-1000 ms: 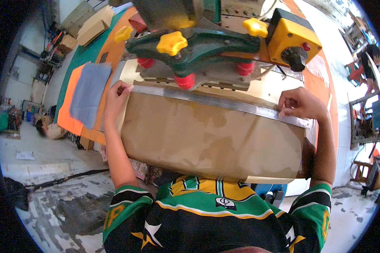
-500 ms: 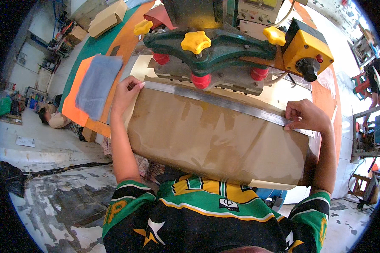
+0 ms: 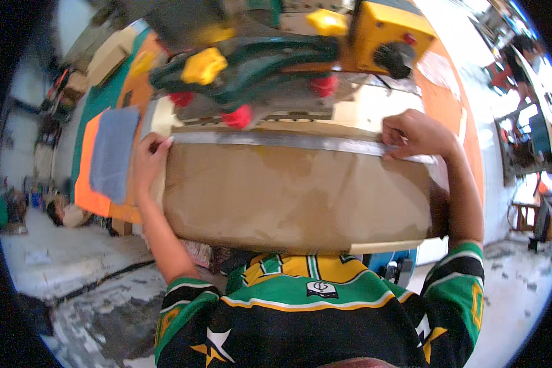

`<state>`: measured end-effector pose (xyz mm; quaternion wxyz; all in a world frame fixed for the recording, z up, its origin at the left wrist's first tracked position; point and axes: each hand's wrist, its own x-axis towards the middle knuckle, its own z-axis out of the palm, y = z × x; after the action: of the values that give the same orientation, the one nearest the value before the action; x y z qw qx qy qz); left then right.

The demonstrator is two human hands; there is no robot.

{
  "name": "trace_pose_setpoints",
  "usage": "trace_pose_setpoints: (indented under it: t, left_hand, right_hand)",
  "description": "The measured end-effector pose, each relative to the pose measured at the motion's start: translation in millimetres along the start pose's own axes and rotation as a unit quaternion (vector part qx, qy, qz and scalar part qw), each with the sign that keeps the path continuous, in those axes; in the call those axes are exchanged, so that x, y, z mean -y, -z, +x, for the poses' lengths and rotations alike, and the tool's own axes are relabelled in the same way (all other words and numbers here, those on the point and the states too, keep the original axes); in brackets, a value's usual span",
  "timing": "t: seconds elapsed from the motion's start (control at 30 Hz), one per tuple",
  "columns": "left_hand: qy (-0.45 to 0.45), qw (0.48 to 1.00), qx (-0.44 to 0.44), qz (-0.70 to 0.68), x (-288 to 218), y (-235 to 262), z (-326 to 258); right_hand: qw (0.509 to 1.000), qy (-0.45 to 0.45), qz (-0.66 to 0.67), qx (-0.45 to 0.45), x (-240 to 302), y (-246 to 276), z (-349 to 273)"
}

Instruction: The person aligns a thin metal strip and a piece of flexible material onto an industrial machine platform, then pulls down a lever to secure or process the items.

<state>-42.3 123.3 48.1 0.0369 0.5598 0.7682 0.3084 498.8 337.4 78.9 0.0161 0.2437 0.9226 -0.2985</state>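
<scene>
A long metal ruler [image 3: 276, 141] lies across the far part of a brown sheet [image 3: 276, 202] with a glossy, wrinkled surface like clear film. At the ruler's left end, my left hand [image 3: 151, 161] pinches it between thumb and fingers. My right hand [image 3: 420, 135] has its fingers curled and its thumb pressed on the ruler near the right end. Just beyond the ruler stands a press machine with a dark green frame [image 3: 264, 64], a yellow star-shaped knob [image 3: 204, 66] and red feet, one red foot [image 3: 236, 116] close to the ruler.
To the left lie a blue-grey sheet [image 3: 113, 150] and an orange sheet [image 3: 87, 178]. A yellow control box [image 3: 383, 34] with a black dial sits at the far right. One person [image 3: 70, 214] is low at the far left, another [image 3: 521, 61] at the far right. A cardboard box [image 3: 110, 58] stands at the back left.
The view has turned, so the machine and sheets appear farther left and the ruler looks more level. Both hands still hold the ruler near its ends.
</scene>
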Motion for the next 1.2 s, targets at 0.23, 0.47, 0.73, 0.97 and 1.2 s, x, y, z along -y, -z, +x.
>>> trace_pose_setpoints:
  t: [0.23, 0.47, 0.73, 0.97, 1.2]
  left_hand:
    - [0.017, 0.998, 0.038, -0.042, 45, -3, 12]
    - [-0.004, 0.996, 0.046, -0.077, 52, -6, 13]
    - [0.0, 0.997, 0.055, -0.062, 45, -3, 13]
    - [0.001, 0.997, 0.051, -0.058, 50, -4, 14]
    - [-0.02, 0.997, 0.054, -0.05, 57, -4, 15]
  right_hand:
    - [0.999, 0.023, 0.019, 0.011, 3, -1, 3]
    - [1.0, -0.001, 0.012, -0.001, 4, -1, -2]
    - [0.999, 0.01, 0.03, -0.004, 2, 0, -2]
    - [0.999, 0.022, 0.049, -0.008, 1, 4, -2]
    - [0.977, -0.013, -0.006, -0.211, -47, 8, -5]
